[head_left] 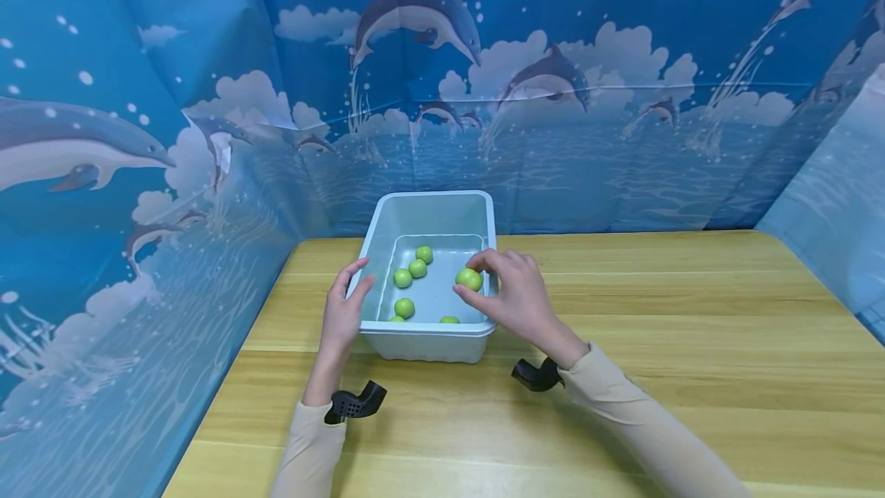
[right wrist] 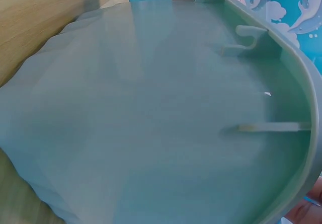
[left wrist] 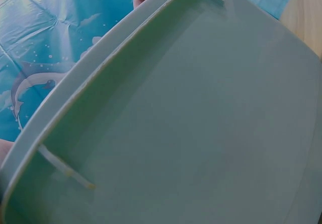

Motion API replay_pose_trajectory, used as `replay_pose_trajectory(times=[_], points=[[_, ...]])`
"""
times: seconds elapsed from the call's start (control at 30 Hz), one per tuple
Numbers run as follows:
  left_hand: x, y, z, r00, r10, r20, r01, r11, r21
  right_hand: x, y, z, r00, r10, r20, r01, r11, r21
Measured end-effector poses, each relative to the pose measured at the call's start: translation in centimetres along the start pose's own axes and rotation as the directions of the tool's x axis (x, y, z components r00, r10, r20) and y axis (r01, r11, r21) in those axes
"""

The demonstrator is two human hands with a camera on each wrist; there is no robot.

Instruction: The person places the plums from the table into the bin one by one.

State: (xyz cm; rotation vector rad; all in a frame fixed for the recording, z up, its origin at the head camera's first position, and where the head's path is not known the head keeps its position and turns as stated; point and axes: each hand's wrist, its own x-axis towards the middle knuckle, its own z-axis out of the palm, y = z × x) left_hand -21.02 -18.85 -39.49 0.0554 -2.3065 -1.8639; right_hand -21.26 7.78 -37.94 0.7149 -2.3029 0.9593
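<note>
My right hand [head_left: 520, 294] pinches a small round green fruit [head_left: 469, 279] between thumb and fingers, over the right side of a pale blue-grey plastic bin [head_left: 423, 338]. Several more green fruits lie on the bin's floor: a row of three at the middle left, with one of them [head_left: 417, 268] in its centre, another [head_left: 404, 308] nearer the front, and others partly hidden behind the front rim. At the left rim, my left hand [head_left: 343, 312] holds the bin, its thumb over the inner side. Both wrist views are mostly filled by the bin's outer wall [left wrist: 201, 103], with fingers [right wrist: 304, 211] showing past the rim.
The bin stands on a light wooden table [head_left: 664, 329] near its back edge. Behind and to the left hangs a blue sheet [head_left: 387, 152] printed with dolphins and clouds. Black wrist-worn mounts [head_left: 356, 403] sit below both hands.
</note>
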Motion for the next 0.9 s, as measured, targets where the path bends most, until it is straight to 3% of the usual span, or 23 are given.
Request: replay_pose_trajectory(times=[0.57,0.73,0.83,0.9], points=[[0.2,0.0,0.5,1.0,0.014,0.01,-0.014,1.0,-0.002,-0.7,0.5,-0.3,0.996,-0.053,-0.072,0.052,0.998,-0.023],[0.1,0.0,0.3,1.0,0.015,0.016,-0.015,1.0,0.006,-0.9,0.6,-0.5,0.997,-0.038,-0.063,0.038,0.999,0.002],[0.2,0.0,0.1,0.999,0.036,-0.006,-0.036,0.999,0.033,-0.9,0.8,-0.7,0.999,-0.03,-0.037,0.031,0.999,0.012],[0.1,-0.1,-0.1,0.996,0.082,-0.039,-0.077,0.992,0.103,-0.9,1.1,-0.9,0.999,-0.039,-0.023,0.039,0.999,0.011]])
